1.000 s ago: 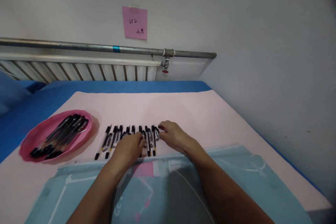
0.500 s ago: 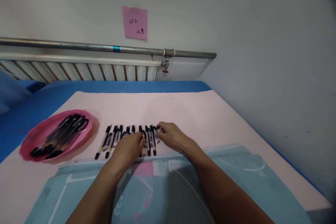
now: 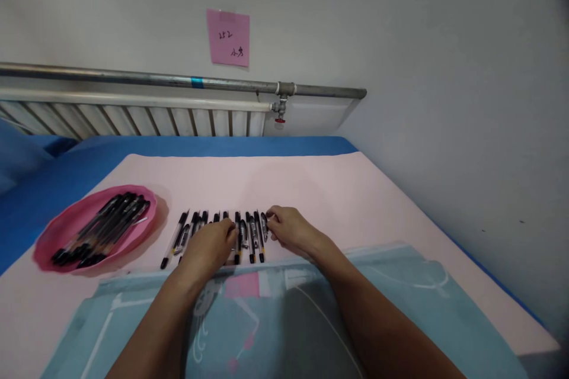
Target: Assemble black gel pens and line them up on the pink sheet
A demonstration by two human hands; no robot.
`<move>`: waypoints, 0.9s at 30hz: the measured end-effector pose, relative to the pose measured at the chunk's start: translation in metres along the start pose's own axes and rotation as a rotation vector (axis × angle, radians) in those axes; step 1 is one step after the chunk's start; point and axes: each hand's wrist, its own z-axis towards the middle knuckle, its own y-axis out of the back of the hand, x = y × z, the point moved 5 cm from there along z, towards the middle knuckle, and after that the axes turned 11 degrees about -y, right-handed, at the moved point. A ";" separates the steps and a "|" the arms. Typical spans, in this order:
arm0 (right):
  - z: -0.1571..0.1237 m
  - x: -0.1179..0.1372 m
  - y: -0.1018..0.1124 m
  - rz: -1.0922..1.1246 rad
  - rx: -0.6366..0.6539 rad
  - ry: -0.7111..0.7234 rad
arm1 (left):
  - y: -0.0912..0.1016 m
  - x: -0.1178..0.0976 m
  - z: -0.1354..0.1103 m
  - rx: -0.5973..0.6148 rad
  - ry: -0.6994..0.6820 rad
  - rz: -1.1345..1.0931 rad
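Observation:
A row of several black pens (image 3: pixel 252 243) lies side by side on the pale pink sheet (image 3: pixel 311 183). My left hand (image 3: pixel 208 247) rests over the middle of the row with its fingers curled, the tips on a pen. My right hand (image 3: pixel 290 230) is at the right end of the row, its fingers pinched on the outermost pen (image 3: pixel 265 226). The pens under my left hand are partly hidden. To the left, a pink oval tray (image 3: pixel 47 240) holds several more black pens (image 3: pixel 103 228).
A light blue printed cloth (image 3: pixel 400 284) covers the near part of the surface. Blue bedding (image 3: pixel 213 145) lies beyond the pink sheet, with a radiator (image 3: pixel 133 121) and metal pipe (image 3: pixel 133 78) behind it. A pink note (image 3: pixel 227 38) sticks on the grey wall, which also closes the right side.
My left hand has slid a little to the left along the row, uncovering pens it hid. My right hand has stayed at the row's right end, drawing slightly inward.

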 end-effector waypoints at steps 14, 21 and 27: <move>-0.006 0.008 -0.002 0.028 0.026 0.001 | 0.001 0.002 0.000 -0.015 0.025 -0.015; -0.004 0.010 -0.001 0.084 0.017 -0.008 | 0.026 0.042 -0.007 -0.245 0.139 -0.081; 0.000 0.008 -0.002 0.067 0.003 -0.015 | 0.063 0.110 -0.041 -0.556 0.421 0.052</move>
